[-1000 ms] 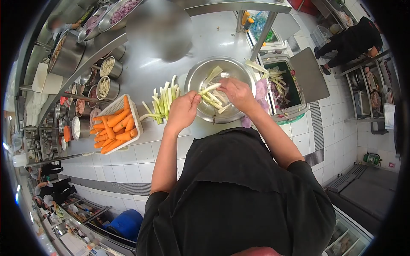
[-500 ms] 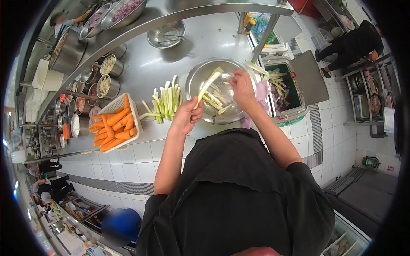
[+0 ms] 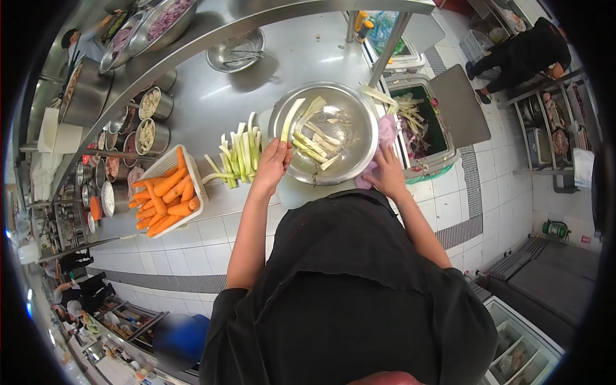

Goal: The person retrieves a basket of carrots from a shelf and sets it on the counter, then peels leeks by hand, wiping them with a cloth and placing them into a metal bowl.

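My left hand (image 3: 273, 165) is closed on the lower end of a leek stalk (image 3: 292, 119), which points up over the left rim of a steel bowl (image 3: 367, 154). Inside that bowl lie pale and green leek peelings (image 3: 316, 140), with a little liquid and loose bits. My right hand (image 3: 389, 172) rests at the bowl's right side, fingers apart, touching a pink cloth (image 3: 386, 131). A bunch of trimmed leek stalks (image 3: 242, 151) lies on the counter, left of my left hand.
A white basket of carrots (image 3: 165, 192) stands at the left. Right of the bowl is a bin of vegetable scraps (image 3: 417, 128). A smaller steel bowl (image 3: 236, 50) sits farther back, below a metal shelf rail (image 3: 256, 25). A person in black (image 3: 529, 54) is at the far right.
My right hand has left the space over the bowl and come down to the pink cloth. My left hand, with the stalk, has shifted slightly left. The view has also moved a little.
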